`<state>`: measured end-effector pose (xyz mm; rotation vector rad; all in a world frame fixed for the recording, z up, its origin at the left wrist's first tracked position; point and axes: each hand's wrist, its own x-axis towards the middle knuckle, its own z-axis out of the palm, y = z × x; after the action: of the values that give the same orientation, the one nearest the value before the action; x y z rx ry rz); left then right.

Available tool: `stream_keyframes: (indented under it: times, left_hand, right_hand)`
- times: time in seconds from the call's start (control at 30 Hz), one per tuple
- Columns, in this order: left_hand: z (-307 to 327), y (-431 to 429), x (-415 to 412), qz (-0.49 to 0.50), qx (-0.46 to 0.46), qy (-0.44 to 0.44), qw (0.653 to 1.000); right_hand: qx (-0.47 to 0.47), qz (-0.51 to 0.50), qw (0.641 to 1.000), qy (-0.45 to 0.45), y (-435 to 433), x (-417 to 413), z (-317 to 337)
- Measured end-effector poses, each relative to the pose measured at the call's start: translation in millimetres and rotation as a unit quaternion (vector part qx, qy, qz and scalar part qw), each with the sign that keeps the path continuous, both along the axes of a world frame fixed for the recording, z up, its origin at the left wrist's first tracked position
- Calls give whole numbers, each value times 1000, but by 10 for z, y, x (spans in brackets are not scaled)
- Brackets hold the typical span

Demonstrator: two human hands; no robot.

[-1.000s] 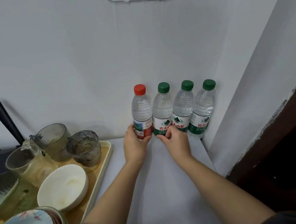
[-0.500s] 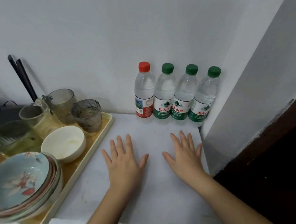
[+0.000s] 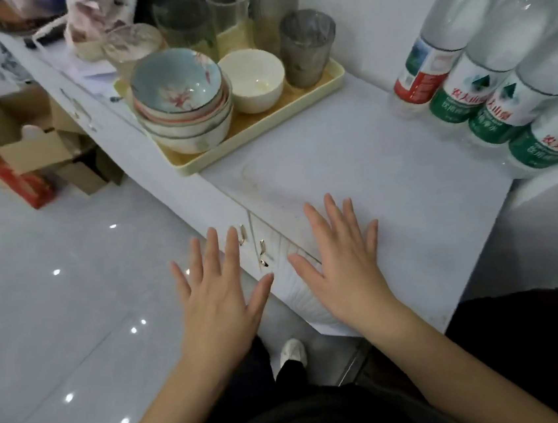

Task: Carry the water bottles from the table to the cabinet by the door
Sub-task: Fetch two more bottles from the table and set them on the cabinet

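Several clear water bottles stand in a row against the wall at the right end of the white cabinet top [image 3: 352,165]. The nearest to the tray has a red label [image 3: 424,68]; the others carry green labels [image 3: 458,99] [image 3: 502,119] [image 3: 546,145]. My left hand [image 3: 215,293] hovers with fingers spread in front of the cabinet's edge, over the floor. My right hand [image 3: 345,266] is spread flat over the near part of the cabinet top. Both hands hold nothing and are well short of the bottles.
A yellow tray [image 3: 320,96] on the cabinet holds stacked bowls [image 3: 183,97], a white bowl [image 3: 255,79] and several glasses [image 3: 306,46]. Cabinet door handles [image 3: 253,245] show below the edge. Cardboard boxes [image 3: 33,151] lie on the glossy floor at left. A dark surface [image 3: 542,338] is at right.
Both hands let go of the bottles and drew back with fingers spread. The view has tilted down and swung left, so the floor and cabinet front now show.
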<state>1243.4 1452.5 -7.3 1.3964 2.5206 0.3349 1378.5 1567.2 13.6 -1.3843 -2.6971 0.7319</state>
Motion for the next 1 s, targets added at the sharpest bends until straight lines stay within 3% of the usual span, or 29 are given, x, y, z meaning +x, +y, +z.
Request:
stream_keyframes:
  times: [0.17, 0.4, 0.57, 1.0]
  left_hand:
    - [-98, -606, -69, 104, -25, -18, 994]
    - [-281, -1364, -305, 253, -51, -64, 964]
    - [-368, -1978, -555, 331, -95, -89, 935]
    - [-530, -3628, -1006, 511, -134, -139, 838]
  right_hand:
    - [2, 161, 987, -6, -410, -337, -32]
    - [-3, 312, 941, -128, -908, -917, -283]
    - [14, 404, 893, -198, -1404, -1483, -423]
    - [50, 586, 777, -225, -3093, -2791, -629]
